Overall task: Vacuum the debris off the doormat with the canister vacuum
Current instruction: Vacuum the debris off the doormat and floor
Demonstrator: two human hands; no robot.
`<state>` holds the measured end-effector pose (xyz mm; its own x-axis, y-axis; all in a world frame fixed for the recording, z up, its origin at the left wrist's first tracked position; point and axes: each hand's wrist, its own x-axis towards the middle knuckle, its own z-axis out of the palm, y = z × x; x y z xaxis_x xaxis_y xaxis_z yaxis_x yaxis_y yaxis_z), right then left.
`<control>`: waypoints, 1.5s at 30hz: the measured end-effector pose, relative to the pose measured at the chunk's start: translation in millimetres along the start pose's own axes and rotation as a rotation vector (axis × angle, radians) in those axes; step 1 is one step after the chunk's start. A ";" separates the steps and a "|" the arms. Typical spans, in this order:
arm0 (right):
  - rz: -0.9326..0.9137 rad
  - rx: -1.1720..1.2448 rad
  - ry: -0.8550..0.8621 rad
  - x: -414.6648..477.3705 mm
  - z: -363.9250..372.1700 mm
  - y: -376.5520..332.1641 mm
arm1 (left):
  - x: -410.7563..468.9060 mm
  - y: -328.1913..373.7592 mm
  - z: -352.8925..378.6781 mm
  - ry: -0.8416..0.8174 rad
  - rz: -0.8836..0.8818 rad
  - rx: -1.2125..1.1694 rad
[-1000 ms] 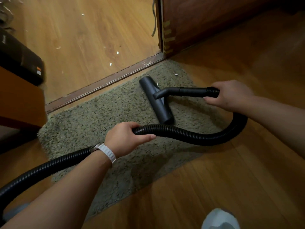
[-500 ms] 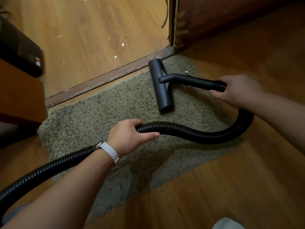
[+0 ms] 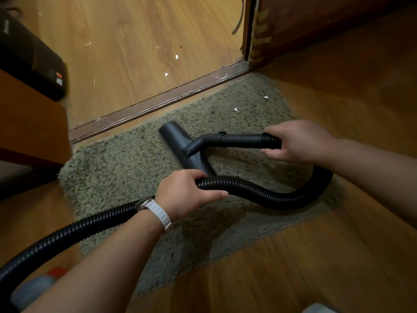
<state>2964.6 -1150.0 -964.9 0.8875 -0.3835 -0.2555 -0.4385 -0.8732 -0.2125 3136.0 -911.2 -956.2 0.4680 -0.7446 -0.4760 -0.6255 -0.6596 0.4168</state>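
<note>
The move ahead turns on two white scraps (image 3: 236,110) lying on the doormat (image 3: 117,168) in its far right corner, at the upper right of centre in the frame. They sit up and to the right of the floor nozzle (image 3: 174,137), apart from it, with bare pile between. The nozzle rests flat on the mat at mid-frame. Its long axis runs diagonally from upper left to lower right, and its lower end passes out of sight behind the hose (image 3: 270,197). The rigid tube (image 3: 239,140) leaves the nozzle's middle and points right, almost level across the frame.

Your right hand (image 3: 297,141) is the nearer one to the scraps. Its fingers are wrapped around the ribbed end of the hose where it meets the tube, so this hand steers the nozzle. Your left hand (image 3: 185,193) sits lower and left of it, clamped around the hose partway along, thumb laid out along the ribs. Between the two hands the hose sags in a loop over the mat's right edge.

By my reading, you would push the nozzle up and right towards that corner while your left hand feeds slack. More flecks lie on the wooden floor (image 3: 166,74) beyond the threshold strip (image 3: 146,105), off the mat.
</note>
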 end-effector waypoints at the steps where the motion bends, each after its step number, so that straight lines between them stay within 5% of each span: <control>1: -0.033 -0.011 -0.010 -0.4 3.0 -3.4 | -0.2 0.5 -0.3 -0.009 -0.001 0.013; 7: -0.057 0.023 -0.033 -8.7 9.1 -1.9 | -0.1 -0.4 3.3 -0.052 0.006 0.029; 17: 0.318 0.088 0.075 -28.6 -8.5 51.9 | -1.3 1.1 12.9 -0.044 -0.007 -0.019; 24: 0.362 0.091 0.092 -17.4 -9.7 52.6 | -2.8 2.9 5.3 -0.008 -0.006 -0.035; 29: 0.289 0.066 0.083 -9.2 -16.0 41.4 | -5.1 2.8 3.9 0.000 -0.004 -0.034; 37: -0.093 -0.045 -0.001 -2.7 -0.5 -13.9 | -10.3 0.4 6.9 -0.038 0.015 0.040; 45: -0.031 0.039 0.020 -19.4 -6.5 -1.2 | -12.8 -0.8 11.3 -0.042 0.040 0.054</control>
<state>2948.7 -1143.5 -953.6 0.9032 -0.3630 -0.2291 -0.4158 -0.8724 -0.2570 3123.4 -900.0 -959.2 0.4160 -0.7646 -0.4922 -0.6765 -0.6219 0.3944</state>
